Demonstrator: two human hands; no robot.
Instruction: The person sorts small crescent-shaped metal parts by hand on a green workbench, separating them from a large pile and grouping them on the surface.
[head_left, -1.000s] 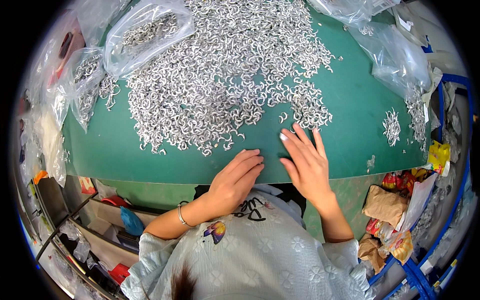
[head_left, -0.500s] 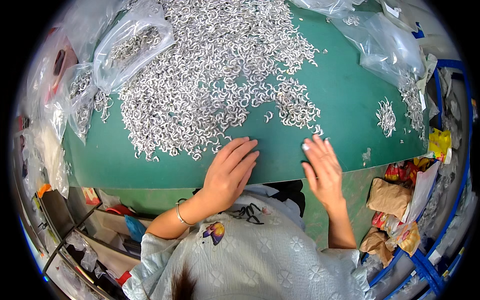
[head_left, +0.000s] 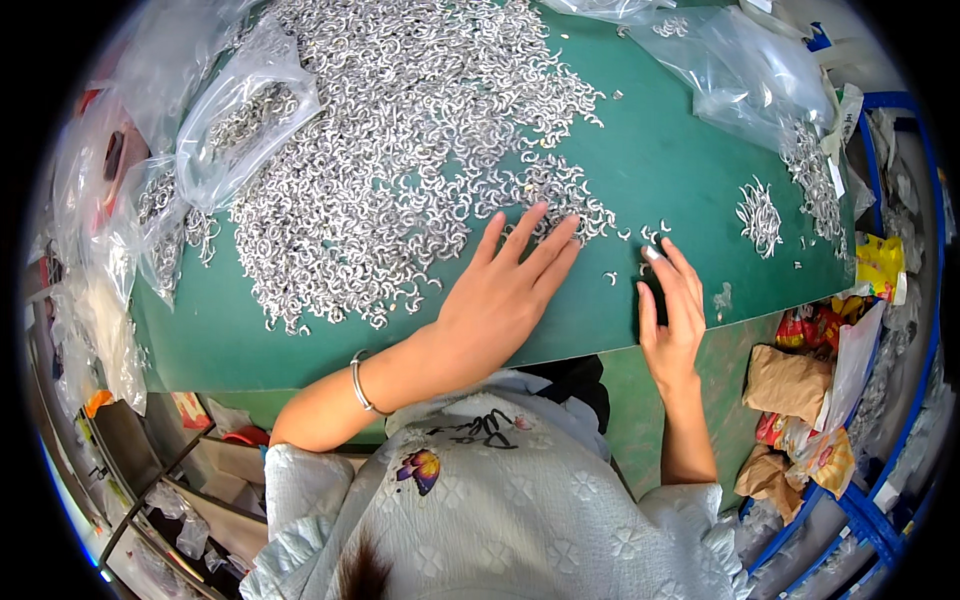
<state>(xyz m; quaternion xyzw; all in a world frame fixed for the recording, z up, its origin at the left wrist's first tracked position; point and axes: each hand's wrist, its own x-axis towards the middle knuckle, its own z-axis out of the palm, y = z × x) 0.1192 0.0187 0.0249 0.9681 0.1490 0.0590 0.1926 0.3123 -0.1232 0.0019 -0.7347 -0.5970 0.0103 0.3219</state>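
Observation:
A broad heap of small curved silvery pieces (head_left: 370,170) covers the far left and middle of the green tabletop (head_left: 690,160). My left hand (head_left: 505,300) is open, fingers spread, with its fingertips on the near edge of a small cluster (head_left: 597,218) at the heap's right side. Just right of that cluster, my right hand (head_left: 677,318) holds its thumb and fingers apart, pointing down at the table. A few loose curved pieces (head_left: 648,234) lie by its fingertips. I see nothing gripped in either hand.
A separate small pile of pieces (head_left: 760,217) sits to the right, with a clear plastic bag (head_left: 750,95) and spilled pieces (head_left: 812,180) beyond. Another open bag (head_left: 195,165) stands at the left. Brown paper packages (head_left: 787,385) and a blue rack (head_left: 868,525) are beside the table.
My left hand has moved right and away from me, fingers spreading onto the cluster. My right hand has shifted slightly right, and a few pieces now lie scattered near it.

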